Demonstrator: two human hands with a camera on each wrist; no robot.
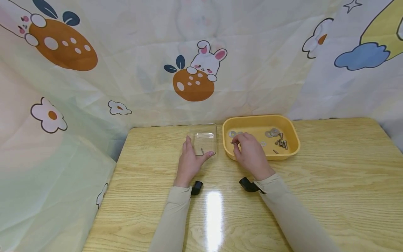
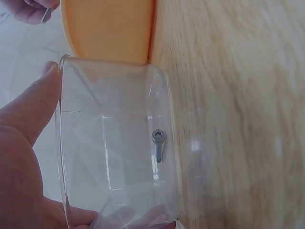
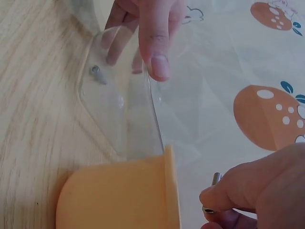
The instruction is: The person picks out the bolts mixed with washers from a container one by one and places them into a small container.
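My left hand (image 1: 190, 162) holds a clear plastic box (image 2: 128, 90) from its near left side, thumb on the rim and fingers along the opposite side. One socket head screw (image 2: 158, 140) lies on the bottom of the box. Over the left part of a yellow tray (image 1: 295, 141), my right hand (image 1: 252, 154) pinches another socket head screw (image 3: 217, 179) between thumb and fingers. Its threaded end sticks up past the fingers in the right wrist view.
Inside the tray, to the right, lie several screws (image 1: 284, 144), a pin-like piece (image 1: 276, 152) and large washers (image 1: 275, 132). Another washer (image 1: 232, 134) is at its left end. A patterned cloth (image 1: 252, 70) hangs behind the wooden table (image 1: 333, 175).
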